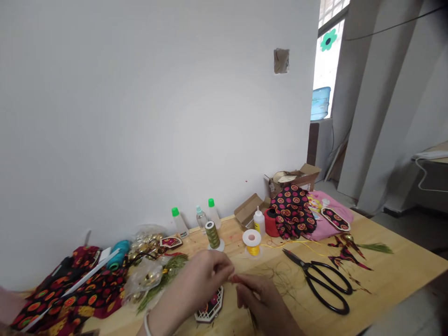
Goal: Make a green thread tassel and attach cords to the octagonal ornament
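My left hand point(206, 273) and my right hand point(261, 296) meet low in the middle of the view, fingertips pinched close together. What lies between them is too small to make out; thin dark strands hang below my right palm. Under my left wrist lies a pale-framed lattice ornament point(216, 305) with a dark red patterned panel, partly covered by my arm. Loose green threads point(280, 280) are scattered beyond my right hand. Large black-handled scissors point(322, 280) rest on the table further right, blades pointing up and left.
Spools of green thread point(212, 235) and yellow cord point(252, 245) stand ahead, near glue bottles point(259, 220). Patterned fabric point(112, 284) and bagged gold bells point(149, 245) crowd the left. A pink cloth point(331, 205), cardboard box point(310, 177) and fabric scraps point(346, 254) are on the right.
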Action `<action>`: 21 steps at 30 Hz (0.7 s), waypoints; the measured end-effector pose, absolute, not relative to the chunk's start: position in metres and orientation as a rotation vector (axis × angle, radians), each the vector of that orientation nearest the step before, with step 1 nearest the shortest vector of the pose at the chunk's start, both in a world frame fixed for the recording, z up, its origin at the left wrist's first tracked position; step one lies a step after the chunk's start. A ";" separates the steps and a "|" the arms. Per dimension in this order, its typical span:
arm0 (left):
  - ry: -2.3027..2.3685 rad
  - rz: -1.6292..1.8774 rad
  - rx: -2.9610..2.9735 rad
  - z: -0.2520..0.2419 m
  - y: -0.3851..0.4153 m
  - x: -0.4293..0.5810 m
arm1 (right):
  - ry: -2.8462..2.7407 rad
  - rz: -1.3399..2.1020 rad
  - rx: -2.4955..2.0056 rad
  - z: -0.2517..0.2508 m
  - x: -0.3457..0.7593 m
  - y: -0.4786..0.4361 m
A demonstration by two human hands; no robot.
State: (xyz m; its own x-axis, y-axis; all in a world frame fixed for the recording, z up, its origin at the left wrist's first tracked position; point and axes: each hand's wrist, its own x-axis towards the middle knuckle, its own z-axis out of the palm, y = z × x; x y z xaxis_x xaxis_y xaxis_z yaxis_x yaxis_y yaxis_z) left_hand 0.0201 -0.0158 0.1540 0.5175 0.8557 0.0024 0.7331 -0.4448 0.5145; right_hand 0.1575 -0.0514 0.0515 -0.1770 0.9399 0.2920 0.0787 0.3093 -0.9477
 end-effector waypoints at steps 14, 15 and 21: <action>1.007 0.768 1.242 0.075 -0.047 0.037 | -0.868 1.890 -0.477 0.035 0.151 -0.059; 1.007 0.782 1.208 0.076 -0.047 0.038 | -0.901 1.879 -0.477 0.034 0.152 -0.059; 0.961 0.913 0.838 0.058 -0.038 0.037 | -1.294 1.707 -0.799 0.035 0.152 -0.061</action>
State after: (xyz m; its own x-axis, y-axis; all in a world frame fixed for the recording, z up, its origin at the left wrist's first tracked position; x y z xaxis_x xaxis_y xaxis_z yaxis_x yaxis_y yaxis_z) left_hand 0.0368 -0.0381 0.0584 0.2880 0.9086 -0.3026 -0.2557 0.3775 0.8900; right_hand 0.1523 -0.0610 0.0349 -0.4536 0.8912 -0.0050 -0.2359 -0.1255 -0.9636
